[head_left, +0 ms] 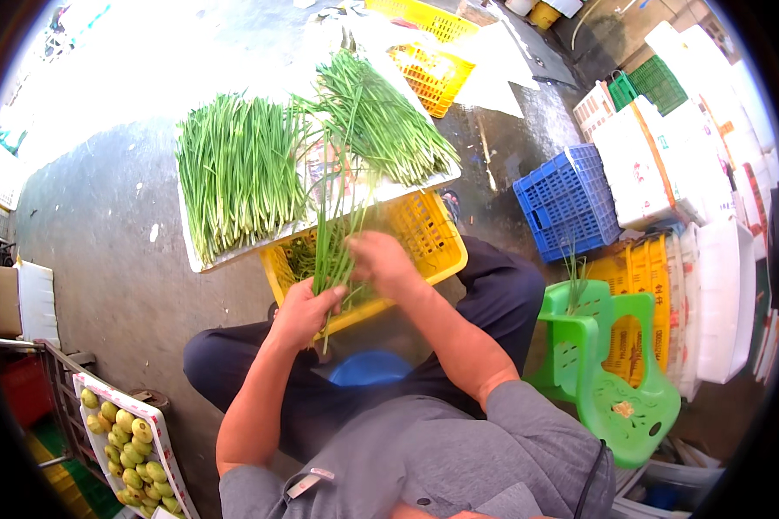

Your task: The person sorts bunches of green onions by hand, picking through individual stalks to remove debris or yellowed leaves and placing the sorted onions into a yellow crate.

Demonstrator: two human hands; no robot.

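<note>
My left hand [301, 313] is closed round the lower part of a small bunch of chives [327, 251], whose leaves point up and away from me. Beside it, my right hand [385, 262] is smeared by motion, so its fingers cannot be made out. Both hands are over the near side of a yellow crate [447, 251] with loose green trimmings [301, 258] inside. Across the crate's far part lies a white foam board [249, 251]. It bears a wide left pile of chives [238, 169] and a slanting right pile of chives [381, 121].
To my right stand a green plastic chair [593, 372] with a few stalks on it, a blue crate [567, 203] and stacked white foam boxes [636, 164]. A tray of yellow-green fruit [134, 441] is at lower left. Something blue and round [370, 369] sits between my legs.
</note>
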